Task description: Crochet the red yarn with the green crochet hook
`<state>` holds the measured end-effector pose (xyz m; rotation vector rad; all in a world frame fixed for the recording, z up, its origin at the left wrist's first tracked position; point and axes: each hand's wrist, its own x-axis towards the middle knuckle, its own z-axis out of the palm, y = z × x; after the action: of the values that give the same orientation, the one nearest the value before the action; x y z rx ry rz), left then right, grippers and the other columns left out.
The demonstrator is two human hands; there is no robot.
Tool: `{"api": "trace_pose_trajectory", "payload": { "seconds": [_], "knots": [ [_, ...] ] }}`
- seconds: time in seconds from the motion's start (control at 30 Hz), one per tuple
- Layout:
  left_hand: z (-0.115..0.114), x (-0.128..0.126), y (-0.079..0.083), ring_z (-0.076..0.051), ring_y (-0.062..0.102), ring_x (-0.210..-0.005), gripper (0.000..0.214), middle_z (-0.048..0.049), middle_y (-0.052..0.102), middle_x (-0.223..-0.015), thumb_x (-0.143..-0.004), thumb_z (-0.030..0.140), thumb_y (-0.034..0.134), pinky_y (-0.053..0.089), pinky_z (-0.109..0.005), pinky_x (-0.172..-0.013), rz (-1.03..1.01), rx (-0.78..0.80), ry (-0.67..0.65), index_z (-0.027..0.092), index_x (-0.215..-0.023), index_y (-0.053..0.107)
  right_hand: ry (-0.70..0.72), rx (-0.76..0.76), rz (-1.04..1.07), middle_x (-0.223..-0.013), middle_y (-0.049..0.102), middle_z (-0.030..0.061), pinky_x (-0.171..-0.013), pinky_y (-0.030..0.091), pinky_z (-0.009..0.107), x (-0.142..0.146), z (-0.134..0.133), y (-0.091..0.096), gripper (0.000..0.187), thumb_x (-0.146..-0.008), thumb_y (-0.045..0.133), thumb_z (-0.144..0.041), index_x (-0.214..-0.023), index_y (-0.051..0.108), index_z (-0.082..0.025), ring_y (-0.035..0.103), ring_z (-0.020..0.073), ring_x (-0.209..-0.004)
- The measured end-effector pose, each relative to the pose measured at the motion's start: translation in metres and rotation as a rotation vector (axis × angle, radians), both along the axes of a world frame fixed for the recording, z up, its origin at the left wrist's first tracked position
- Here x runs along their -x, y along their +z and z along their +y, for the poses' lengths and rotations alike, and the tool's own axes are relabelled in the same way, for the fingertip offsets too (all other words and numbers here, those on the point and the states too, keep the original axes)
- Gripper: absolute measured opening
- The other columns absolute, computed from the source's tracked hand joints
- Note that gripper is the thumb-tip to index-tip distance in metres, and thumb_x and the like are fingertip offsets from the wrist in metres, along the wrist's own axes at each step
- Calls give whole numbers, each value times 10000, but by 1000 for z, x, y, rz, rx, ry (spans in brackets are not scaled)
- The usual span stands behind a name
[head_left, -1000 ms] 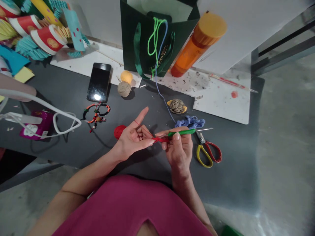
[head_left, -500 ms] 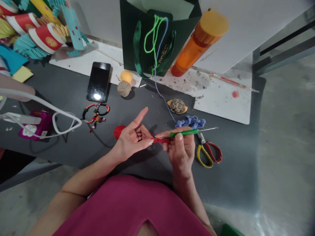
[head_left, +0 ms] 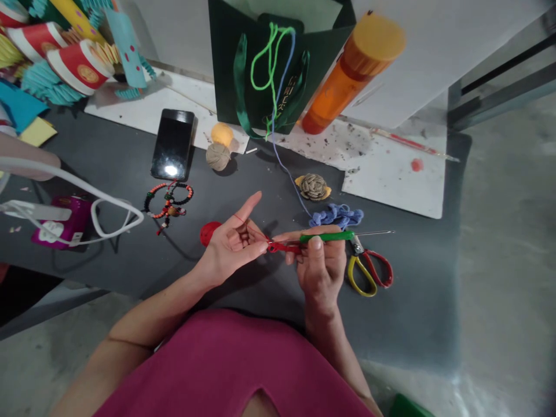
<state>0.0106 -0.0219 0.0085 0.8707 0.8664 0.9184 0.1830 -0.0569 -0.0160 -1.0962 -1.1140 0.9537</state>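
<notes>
My left hand (head_left: 232, 243) pinches a small red crochet piece (head_left: 280, 248) between thumb and fingers, its forefinger stretched up with red yarn (head_left: 243, 220) looped over it. My right hand (head_left: 319, 260) grips a green-handled crochet hook (head_left: 328, 236), whose tip meets the red piece. A red yarn ball (head_left: 207, 231) lies on the dark table just behind my left hand. Both hands hover above the table's near middle.
Yellow-and-red scissors (head_left: 369, 271) and blue crochet work (head_left: 336, 216) lie right of my hands. Behind are a knotted rosette (head_left: 313, 186), a phone (head_left: 172, 145), two small yarn balls (head_left: 218, 155), a bead bracelet (head_left: 168, 200), a green bag (head_left: 269, 63), an orange bottle (head_left: 347, 75). White cable (head_left: 87, 191) lies left.
My right hand has drawn the hook slightly to the right, so more of its metal end shows past the handle. My left hand has barely moved.
</notes>
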Motion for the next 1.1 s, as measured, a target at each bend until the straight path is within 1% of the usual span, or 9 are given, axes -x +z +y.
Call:
{"api": "trace_pose_trajectory", "payload": {
  "seconds": [0.2, 0.3, 0.4, 0.5, 0.67, 0.73, 0.83, 1.0, 1.1],
  "knots": [
    [-2, -1, 4, -117, 606, -736, 881, 26, 637, -783, -798, 184, 762, 550, -248, -759, 54, -26, 13, 251, -1608, 422, -25, -6, -64, -832, 825, 31, -506, 603, 345, 0, 0, -3, 98, -1075, 440, -252, -1032, 523, -282, 789, 215, -668],
    [-3, -1, 5, -114, 607, -737, 863, 24, 631, -786, -804, 172, 741, 545, -240, -754, 101, -61, 23, 257, -1604, 430, -16, 3, -66, -842, 824, 32, -465, 582, 322, 0, -1, -1, 84, -1071, 461, -261, -1023, 527, -280, 782, 206, -648],
    [-3, -2, 6, -109, 603, -727, 845, 25, 636, -784, -794, 149, 727, 535, -228, -731, 170, -117, 39, 267, -1587, 459, 2, -41, -67, -854, 822, 18, -431, 560, 296, 1, -1, 2, 76, -1067, 484, -247, -1034, 545, -280, 757, 182, -595],
    [-3, -2, 6, -110, 604, -722, 821, 22, 641, -782, -793, 147, 709, 538, -225, -716, 213, -145, 47, 256, -1574, 481, 3, -68, -102, -901, 821, 18, -436, 568, 289, 1, -1, 5, 92, -1066, 486, -224, -1057, 559, -279, 731, 158, -556],
    [-4, -4, 4, -101, 614, -705, 782, 19, 654, -787, -808, 133, 684, 548, -210, -697, 270, -207, 79, 261, -1558, 506, -8, -77, -185, -870, 805, 15, -475, 584, 307, -1, -3, 10, 127, -1065, 481, -209, -1062, 588, -276, 710, 154, -543],
    [-7, -5, 0, -102, 626, -697, 758, 18, 664, -785, -830, 122, 662, 557, -206, -686, 306, -285, 103, 268, -1557, 505, -21, -92, -289, -875, 797, 19, -527, 588, 330, -2, -4, 11, 160, -1058, 493, -198, -1047, 635, -271, 712, 156, -565],
    [-9, -6, -6, -106, 644, -692, 735, 15, 701, -793, -864, 97, 638, 575, -208, -693, 404, -483, 157, 272, -1562, 492, -34, -169, -389, -871, 789, 14, -589, 584, 349, -3, -3, 13, 185, -1039, 521, -169, -1078, 666, -277, 707, 158, -587],
    [-9, -5, -15, -118, 667, -725, 749, -3, 749, -854, -909, 62, 617, 588, -226, -748, 613, -895, 240, 278, -1600, 422, 16, -284, -408, -1004, 813, 31, -607, 579, 326, 2, -1, 12, 251, -1018, 518, -111, -1189, 620, -264, 693, 139, -592],
    [-8, -5, -17, -144, 679, -757, 737, -26, 759, -874, -929, 50, 589, 590, -256, -765, 737, -1011, 248, 267, -1609, 405, 17, -296, -417, -1036, 812, 45, -625, 583, 319, 4, -3, 8, 271, -1009, 520, -89, -1201, 609, -258, 694, 137, -628]
  ]
}}
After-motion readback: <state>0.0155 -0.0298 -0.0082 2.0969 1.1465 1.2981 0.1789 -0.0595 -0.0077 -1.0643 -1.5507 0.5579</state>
